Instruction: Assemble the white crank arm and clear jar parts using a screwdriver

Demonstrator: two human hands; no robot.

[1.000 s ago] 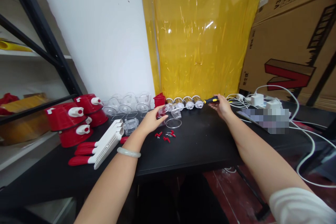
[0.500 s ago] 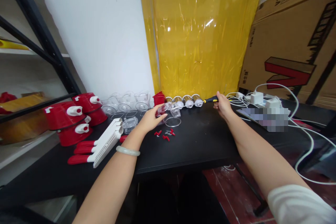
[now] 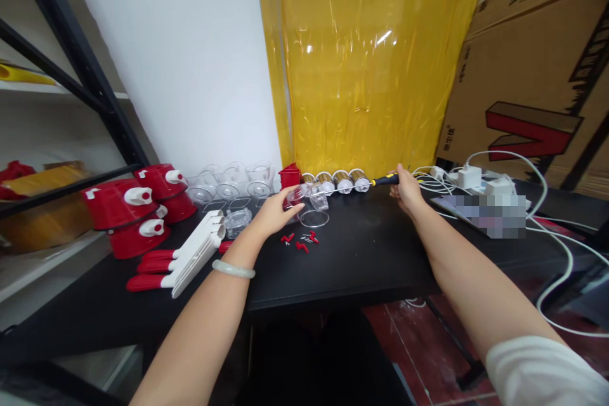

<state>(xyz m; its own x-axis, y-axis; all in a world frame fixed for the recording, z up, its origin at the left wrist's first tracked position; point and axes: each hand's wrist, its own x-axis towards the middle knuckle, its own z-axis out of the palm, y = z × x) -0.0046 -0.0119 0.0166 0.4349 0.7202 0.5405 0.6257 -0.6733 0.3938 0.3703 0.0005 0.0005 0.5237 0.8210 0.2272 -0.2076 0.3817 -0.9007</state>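
Note:
My left hand (image 3: 280, 210) is closed around a clear plastic part (image 3: 320, 198) with a dark red piece by the fingers, just above the black table. In my right hand (image 3: 408, 191) is a screwdriver (image 3: 385, 179) with a black and yellow handle, gripped by that handle. Its long thin shaft lies nearly level, pointing left to the clear part; the exact spot where the tip meets it is hard to make out. Under the part lies a clear ring (image 3: 314, 219). Nearer me are several small red pieces (image 3: 302, 247) and tiny silver screws (image 3: 307, 239).
Red housings (image 3: 137, 228) and white pieces with red handles (image 3: 195, 260) are at left. Clear cups (image 3: 228, 183), a red box-like part (image 3: 289, 175) and several gold-and-white cylinders (image 3: 341, 181) line the back. White cables (image 3: 566, 254), plugs (image 3: 469, 176) and a flat device (image 3: 457, 208) occupy the right.
The whole view has shifted slightly to the left. Both hands keep their grips, and the screwdriver stays lined up with the clear plastic part.

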